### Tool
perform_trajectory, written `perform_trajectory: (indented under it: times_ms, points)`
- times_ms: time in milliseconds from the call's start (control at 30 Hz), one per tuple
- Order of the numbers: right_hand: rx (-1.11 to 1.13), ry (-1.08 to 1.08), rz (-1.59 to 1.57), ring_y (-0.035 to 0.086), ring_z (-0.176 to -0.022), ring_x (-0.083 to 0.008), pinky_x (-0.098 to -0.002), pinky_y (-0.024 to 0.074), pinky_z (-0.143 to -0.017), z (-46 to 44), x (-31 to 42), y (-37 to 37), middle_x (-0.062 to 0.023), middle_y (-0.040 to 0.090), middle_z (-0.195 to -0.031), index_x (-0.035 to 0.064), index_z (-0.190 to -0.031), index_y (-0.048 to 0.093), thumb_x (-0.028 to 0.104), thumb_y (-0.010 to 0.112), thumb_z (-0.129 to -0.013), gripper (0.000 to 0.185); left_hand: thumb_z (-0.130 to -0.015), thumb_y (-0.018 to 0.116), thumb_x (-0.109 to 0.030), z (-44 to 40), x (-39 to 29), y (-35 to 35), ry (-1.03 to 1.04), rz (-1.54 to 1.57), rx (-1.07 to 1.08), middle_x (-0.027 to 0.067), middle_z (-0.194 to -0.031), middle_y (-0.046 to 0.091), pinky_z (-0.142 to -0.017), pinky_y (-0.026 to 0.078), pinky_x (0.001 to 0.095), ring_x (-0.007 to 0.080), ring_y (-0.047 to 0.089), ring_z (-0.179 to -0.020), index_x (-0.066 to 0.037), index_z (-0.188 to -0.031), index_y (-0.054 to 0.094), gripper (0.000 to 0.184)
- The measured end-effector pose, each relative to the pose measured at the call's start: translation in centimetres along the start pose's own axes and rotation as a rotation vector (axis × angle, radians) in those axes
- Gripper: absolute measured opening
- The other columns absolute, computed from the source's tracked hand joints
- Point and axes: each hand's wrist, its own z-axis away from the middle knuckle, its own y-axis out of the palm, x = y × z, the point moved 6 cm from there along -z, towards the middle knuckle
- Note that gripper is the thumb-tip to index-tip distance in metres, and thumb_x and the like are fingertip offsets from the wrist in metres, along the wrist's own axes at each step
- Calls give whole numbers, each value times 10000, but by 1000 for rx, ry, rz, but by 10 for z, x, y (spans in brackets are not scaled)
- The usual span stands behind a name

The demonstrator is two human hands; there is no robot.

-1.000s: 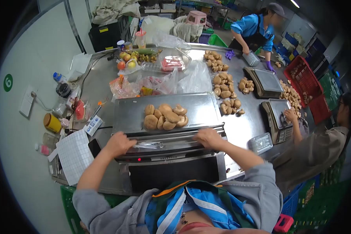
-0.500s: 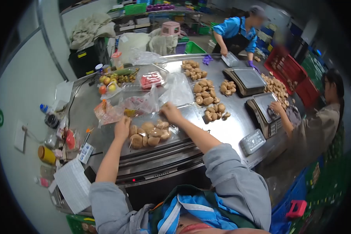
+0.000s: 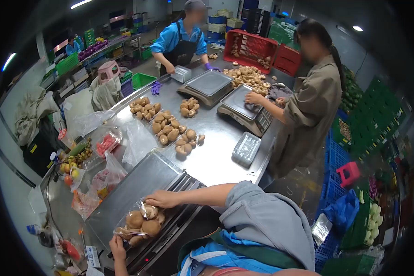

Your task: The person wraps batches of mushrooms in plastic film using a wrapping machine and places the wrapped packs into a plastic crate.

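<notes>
Clear film lies around a cluster of brown mushrooms [image 3: 143,224] over the wrapping machine's metal plate [image 3: 140,177]. At the near left end of the cluster, my left hand [image 3: 117,247] pinches the film. My right hand [image 3: 162,199] grips the film at the far right end, fingers closed beside the mushrooms. The machine's dark bar [image 3: 166,221], with a small red light, runs along the near side of the cluster.
Mushroom piles [image 3: 168,129] sit beyond the machine. Two scales [image 3: 209,86] and stacked clear trays [image 3: 246,149] stand to the right. One co-worker [image 3: 179,43] is across the table, another [image 3: 308,92] at the right. Bagged food [image 3: 106,172] lies left.
The view has swung right. My hands have left the machine's front bar and moved to the two ends of the mushrooms, which are now bundled in film and raised near the bar.
</notes>
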Motion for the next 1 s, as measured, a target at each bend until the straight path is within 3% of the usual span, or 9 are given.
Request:
perform_trajectory:
  times_ms: [133, 200, 300, 367, 467, 667, 833, 900, 1000]
  points:
    - [32, -9, -115, 548, -726, -381, -408, 429, -660, 24, 71, -20, -209, 589, -788, 2, -892, 543, 336, 361, -954, 386, -915, 436, -170, 54, -6, 0, 41, 88, -276, 43, -600, 490, -519, 344, 286, 116, 414, -563, 17, -722, 508, 278]
    - [49, -17, -191, 523, -664, -190, -381, 428, -640, 59, 73, -9, -167, 569, -713, -20, -832, 532, 340, 365, -958, 416, -913, 452, -173, 85, 0, 8, 13, 183, -299, 34, -599, 494, -520, 359, 282, 121, 425, -551, 4, -715, 513, 273]
    - [100, 270, -266, 519, -732, -139, -321, 452, -675, 114, 17, 35, -91, 606, -790, -25, -957, 585, 373, 368, -960, 454, -899, 510, -373, 125, -76, 50, -767, 6, 83, 155, -912, 609, -741, 432, 379, 194, 542, -802, -21, -1052, 599, 395]
    - [172, 787, -535, 574, -849, -178, -342, 454, -791, 149, -27, 67, -103, 648, -890, -27, -1024, 594, 382, 386, -951, 465, -906, 501, -353, 136, -30, 83, -710, 323, 20, 125, -852, 614, -704, 441, 342, 180, 540, -781, 1, -1027, 593, 386]
    - [161, 549, -292, 586, -918, -177, -332, 452, -823, 172, -47, 75, -121, 646, -979, -7, -1089, 583, 348, 437, -935, 414, -890, 535, -363, 152, -8, 91, -760, 173, 153, 124, -900, 635, -720, 461, 323, 181, 565, -810, -17, -1022, 616, 379]
    - [-148, 449, 0, 609, -833, -338, -412, 476, -723, 219, -18, 78, -168, 629, -887, 29, -970, 572, 265, 506, -871, 264, -847, 611, -187, 179, -21, 88, -571, -162, -259, 121, -790, 649, -673, 465, 332, 188, 564, -716, -2, -899, 647, 196]
    - [-422, 638, -426, 572, -673, -201, -345, 455, -627, 233, -50, 66, -84, 614, -769, 10, -859, 576, 287, 526, -878, 282, -912, 479, -235, 219, 88, 111, -642, 680, -420, 41, -699, 553, -578, 439, 284, 147, 524, -628, 7, -885, 573, 261]
    - [-224, 784, -655, 474, -647, -109, -303, 411, -591, 264, -29, 53, -11, 549, -715, 18, -811, 594, 322, 514, -899, 326, -912, 485, -298, 263, 197, 115, -626, 707, -481, 55, -673, 536, -590, 448, 292, 150, 519, -623, 26, -926, 583, 339]
    - [17, 924, -713, 455, -645, -96, -297, 394, -581, 335, -65, 106, 3, 522, -701, 39, -819, 615, 365, 475, -918, 369, -909, 490, -299, 283, 96, 133, -883, 591, -343, 59, -699, 541, -598, 453, 297, 155, 525, -642, 22, -948, 573, 335]
